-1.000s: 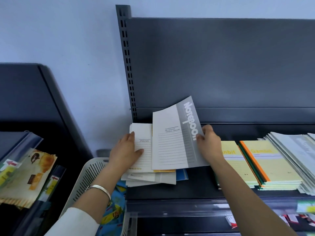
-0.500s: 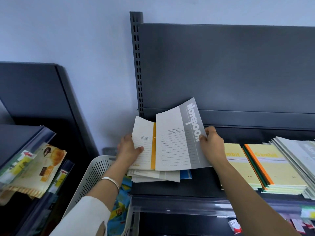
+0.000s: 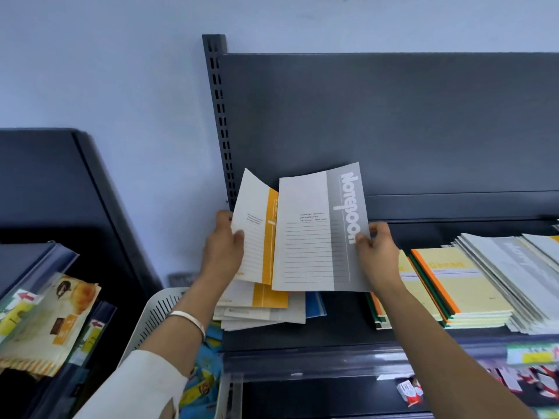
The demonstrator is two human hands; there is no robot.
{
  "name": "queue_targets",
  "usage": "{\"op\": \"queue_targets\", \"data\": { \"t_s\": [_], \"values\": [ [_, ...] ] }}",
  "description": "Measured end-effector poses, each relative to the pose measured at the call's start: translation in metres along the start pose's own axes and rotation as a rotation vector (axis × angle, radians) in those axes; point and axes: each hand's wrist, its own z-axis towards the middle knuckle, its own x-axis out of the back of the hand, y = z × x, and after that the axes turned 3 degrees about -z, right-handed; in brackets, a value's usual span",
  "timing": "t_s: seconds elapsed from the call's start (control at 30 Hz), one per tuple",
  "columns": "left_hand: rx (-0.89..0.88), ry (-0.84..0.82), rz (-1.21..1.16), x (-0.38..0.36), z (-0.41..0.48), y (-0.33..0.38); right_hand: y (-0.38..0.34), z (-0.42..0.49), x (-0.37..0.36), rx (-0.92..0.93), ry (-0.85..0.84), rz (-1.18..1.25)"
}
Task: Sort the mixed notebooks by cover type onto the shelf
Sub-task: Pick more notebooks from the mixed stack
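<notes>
The right hand (image 3: 376,255) holds a grey notebook (image 3: 314,237) by its right edge, with the thumb pressed on the grey band beside the white lettering and the fingers curled out of sight behind the cover. The book is lifted off the shelf (image 3: 338,328) and tilted up, its face towards the person. Just to its left, the left hand (image 3: 222,246) pinches an orange-striped notebook (image 3: 257,231) at its left edge, thumb in front and fingers behind. This one is raised too and leans back towards the slotted upright post (image 3: 220,116). The two books overlap, and the grey one covers the right side of the striped one beyond the orange band.

Below both hands, a loose pile of mixed notebooks (image 3: 266,309) lies flat at the left end of the shelf. The raised books hide its upper part. A blue cover (image 3: 316,303) pokes out from under the pile on the right.

Further right lie stacks of yellow notebooks (image 3: 453,282), the leftmost mostly behind the right wrist. Beyond them a fanned grey stack (image 3: 514,267) runs off the edge of view.

The small print on the held covers is too blurred to read. A white slotted basket (image 3: 157,313) shows behind the left forearm, its contents largely hidden by the sleeve. The goods on the lower tier are smeared beyond telling.
</notes>
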Motion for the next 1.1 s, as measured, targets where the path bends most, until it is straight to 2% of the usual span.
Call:
{"op": "queue_targets", "data": {
  "t_s": [0.3, 0.43, 0.63, 0.87, 1.1],
  "values": [
    [-0.044, -0.064, -0.17, -0.079, -0.022, 0.09, 0.055, 0.027, 0.103, -0.039, 0.188, 0.128],
    [-0.034, -0.087, -0.245, -0.137, -0.049, 0.134, 0.094, 0.04, 0.172, -0.073, 0.261, 0.184],
    [0.016, -0.154, -0.333, -0.237, -0.089, 0.204, 0.149, 0.056, 0.286, -0.071, 0.359, 0.132],
    [0.029, -0.275, -0.259, -0.33, -0.117, 0.258, 0.2, 0.063, 0.371, -0.193, 0.436, 0.151],
    [0.05, -0.433, -0.064, -0.378, -0.13, 0.277, 0.233, 0.064, 0.4, -0.263, 0.482, 0.095]
  ]
}}
